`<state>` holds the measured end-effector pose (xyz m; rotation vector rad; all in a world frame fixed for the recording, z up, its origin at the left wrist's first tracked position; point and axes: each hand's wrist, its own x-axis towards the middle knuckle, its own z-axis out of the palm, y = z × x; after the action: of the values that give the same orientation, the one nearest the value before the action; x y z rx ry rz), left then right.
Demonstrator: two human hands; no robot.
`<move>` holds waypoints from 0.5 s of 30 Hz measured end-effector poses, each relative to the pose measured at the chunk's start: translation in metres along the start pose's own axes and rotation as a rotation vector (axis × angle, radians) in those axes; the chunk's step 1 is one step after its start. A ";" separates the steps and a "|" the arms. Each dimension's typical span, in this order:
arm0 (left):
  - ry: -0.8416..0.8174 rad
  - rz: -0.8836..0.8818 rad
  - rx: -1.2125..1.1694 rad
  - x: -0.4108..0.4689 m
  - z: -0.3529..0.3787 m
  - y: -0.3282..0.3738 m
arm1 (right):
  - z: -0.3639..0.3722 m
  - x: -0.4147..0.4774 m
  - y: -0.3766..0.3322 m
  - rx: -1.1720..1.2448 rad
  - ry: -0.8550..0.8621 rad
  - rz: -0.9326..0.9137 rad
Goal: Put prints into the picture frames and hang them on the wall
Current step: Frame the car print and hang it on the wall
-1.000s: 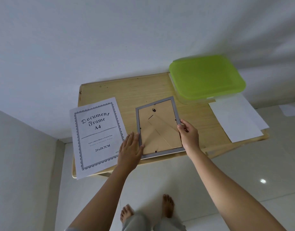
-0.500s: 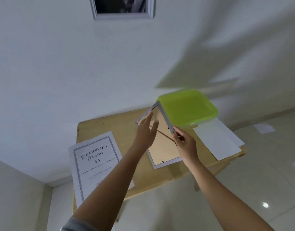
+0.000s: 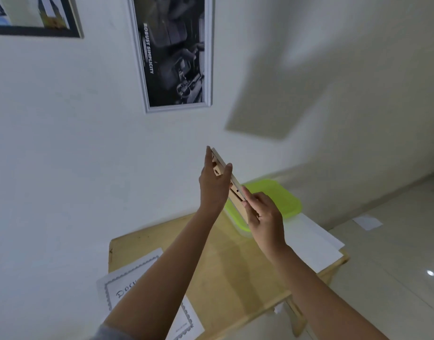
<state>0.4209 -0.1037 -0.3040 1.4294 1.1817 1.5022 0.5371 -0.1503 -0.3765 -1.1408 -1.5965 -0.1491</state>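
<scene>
A small grey picture frame (image 3: 235, 190) with a brown cardboard back is held in the air above the table, seen almost edge-on, its back toward me. My left hand (image 3: 214, 185) holds its upper part, fingers along the back and thumb over the edge. Lower down, my right hand (image 3: 262, 214) grips its right edge. On the white wall hang a white-framed dark print (image 3: 173, 52) and, at the top left, a dark-framed picture (image 3: 37, 15). A "Document Frame" insert sheet (image 3: 147, 290) lies on the table's near left, partly hidden by my left arm.
The small wooden table (image 3: 235, 278) stands against the wall. A clear box with a lime-green lid (image 3: 279, 200) sits at its far right, with white sheets (image 3: 311, 244) beside it. One loose sheet (image 3: 368, 222) lies on the tiled floor.
Both hands have lifted the frame off the table and raised it toward the wall, tipping it nearly edge-on. My view has swung upward, bringing the hung pictures into sight.
</scene>
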 end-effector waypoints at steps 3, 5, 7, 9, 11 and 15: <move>0.004 0.010 -0.023 0.004 -0.010 0.009 | 0.007 0.004 -0.014 -0.017 0.004 -0.040; 0.023 0.038 -0.012 0.009 -0.018 0.014 | 0.014 0.005 -0.022 0.021 -0.044 -0.061; 0.038 0.072 -0.009 0.015 -0.026 0.018 | 0.020 0.005 -0.027 0.100 -0.092 -0.066; 0.046 0.096 0.000 0.022 -0.034 0.021 | 0.022 0.006 -0.027 0.191 -0.135 -0.060; 0.050 0.087 -0.022 0.031 -0.042 0.023 | 0.021 0.012 -0.019 0.227 -0.191 -0.054; 0.039 0.069 -0.115 0.051 -0.055 0.030 | 0.013 0.046 0.023 0.135 -0.093 0.010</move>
<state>0.3633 -0.0719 -0.2576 1.3814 1.0607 1.6258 0.5480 -0.1036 -0.3544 -1.0635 -1.6570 0.0189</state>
